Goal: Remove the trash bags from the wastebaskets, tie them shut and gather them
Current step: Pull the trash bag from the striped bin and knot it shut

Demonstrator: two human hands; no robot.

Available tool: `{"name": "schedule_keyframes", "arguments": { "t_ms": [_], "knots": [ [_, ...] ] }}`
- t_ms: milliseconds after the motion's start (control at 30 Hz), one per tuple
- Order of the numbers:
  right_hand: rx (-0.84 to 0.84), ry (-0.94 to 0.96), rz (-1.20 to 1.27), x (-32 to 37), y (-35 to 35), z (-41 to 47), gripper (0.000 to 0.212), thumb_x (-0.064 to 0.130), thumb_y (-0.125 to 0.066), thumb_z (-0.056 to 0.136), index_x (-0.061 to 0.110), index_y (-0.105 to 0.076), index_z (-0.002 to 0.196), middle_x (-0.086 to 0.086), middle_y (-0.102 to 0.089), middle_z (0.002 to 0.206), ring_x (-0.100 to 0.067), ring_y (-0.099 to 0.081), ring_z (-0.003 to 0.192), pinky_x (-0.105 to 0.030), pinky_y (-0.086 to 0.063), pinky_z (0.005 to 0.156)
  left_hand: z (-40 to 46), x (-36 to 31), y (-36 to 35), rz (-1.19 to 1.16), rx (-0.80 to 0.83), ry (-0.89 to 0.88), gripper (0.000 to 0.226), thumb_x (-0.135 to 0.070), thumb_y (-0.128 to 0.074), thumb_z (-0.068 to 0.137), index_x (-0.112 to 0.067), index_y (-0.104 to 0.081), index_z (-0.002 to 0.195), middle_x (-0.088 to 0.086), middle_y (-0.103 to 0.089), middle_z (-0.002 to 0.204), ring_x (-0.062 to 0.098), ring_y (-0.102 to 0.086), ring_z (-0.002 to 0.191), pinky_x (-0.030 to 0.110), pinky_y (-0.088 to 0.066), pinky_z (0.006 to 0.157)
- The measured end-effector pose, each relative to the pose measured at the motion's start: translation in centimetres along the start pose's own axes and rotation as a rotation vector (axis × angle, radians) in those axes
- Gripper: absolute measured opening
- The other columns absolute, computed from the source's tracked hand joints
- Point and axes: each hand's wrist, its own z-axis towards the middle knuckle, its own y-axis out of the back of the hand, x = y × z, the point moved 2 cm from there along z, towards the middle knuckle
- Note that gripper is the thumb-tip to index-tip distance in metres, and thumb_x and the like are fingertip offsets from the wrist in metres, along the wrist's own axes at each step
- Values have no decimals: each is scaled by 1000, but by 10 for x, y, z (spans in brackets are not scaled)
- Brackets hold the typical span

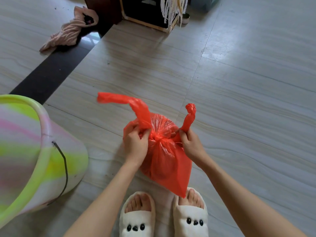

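Note:
A full red trash bag (162,161) stands on the tiled floor just in front of my feet. Its two handle strips are crossed into a knot at the top. My left hand (135,142) grips the base of the left strip, whose free end arches up and to the left. On the other side my right hand (191,144) pinches the right strip, whose twisted end stands upright. A green, pink and white bucket-shaped wastebasket (34,151) with a dark wire handle stands to the left, with no bag visible in it.
White plush slippers (164,218) are on my feet at the bottom. A pink cloth (68,33) lies at the far left on the floor beside a dark floor strip (49,74). A dark wooden-framed box (145,12) with white fringe stands at the back.

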Motion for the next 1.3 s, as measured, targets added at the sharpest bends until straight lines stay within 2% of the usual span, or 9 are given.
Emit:
{"name": "schedule_keyframes", "arguments": {
  "t_ms": [100,233,367,500,667,867,1000,1100,1300],
  "knots": [
    [-2,4,-34,1,2,5,26,13,-32,97,17,-54,83,-6,-66,86,-22,-65,80,-40,-52,82,1,-14,-6,-216,146,-39,12,-6,-54,89,-11,-65,90,-15,-63,76,-5,-60,73,25,-47,71],
    [-84,-138,-45,-15,5,16,25,24,-36,90,21,-55,73,-11,-70,82,-33,-67,82,-53,-52,81,10,-6,-19,-364,286,142,19,-17,-43,91,-23,-49,74,-8,-54,50,9,-49,47,33,-43,56],
    [-274,-351,-9,-30,12,18,17,15,-43,91,13,-57,81,-12,-60,85,-25,-56,83,-34,-42,74,4,3,-23,-125,433,103,19,-12,-39,95,-12,-55,104,5,-57,67,23,-54,62,41,-47,74],
    [-277,-453,48,-43,19,12,22,15,-48,88,14,-56,68,-14,-60,84,-27,-55,82,-38,-42,74,1,10,-22,16,470,141,23,-18,-37,93,-11,-54,107,25,-66,95,42,-61,93,47,-48,85],
    [-66,-307,127,-26,29,-1,13,9,-55,86,9,-62,74,-9,-51,69,-13,-42,55,-24,-32,54,-4,2,-16,452,527,65,29,-28,-31,96,-8,-43,113,27,-61,115,44,-54,110,45,-40,86],
    [-49,-146,315,11,26,-4,20,1,-57,82,10,-56,64,-2,-47,53,-5,-36,38,-17,-27,40,-24,-13,-34,739,576,-108,86,-78,-34,74,-21,-29,138,15,-60,118,37,-57,110,42,-41,91],
    [31,14,259,39,23,-6,23,-1,-58,84,10,-60,64,11,-58,41,2,-46,36,-7,-33,41,-19,-20,-44,861,463,-157,68,-71,-33,81,-16,-47,120,17,-64,109,37,-61,101,41,-41,85],
    [100,61,235,44,23,-1,17,0,-56,81,15,-65,82,14,-64,57,1,-42,41,-12,-31,44,-16,-20,-42,856,449,-246,47,-45,-27,95,-11,-55,114,18,-66,104,38,-63,96,40,-42,81],
    [200,180,-163,34,11,14,67,-19,-33,70,12,-52,126,-1,-59,119,10,-48,47,-5,-39,55,-12,-16,-23,650,664,-270,51,-37,-22,98,-4,-60,92,20,-67,104,37,-60,103,38,-45,84]
  ]
}}
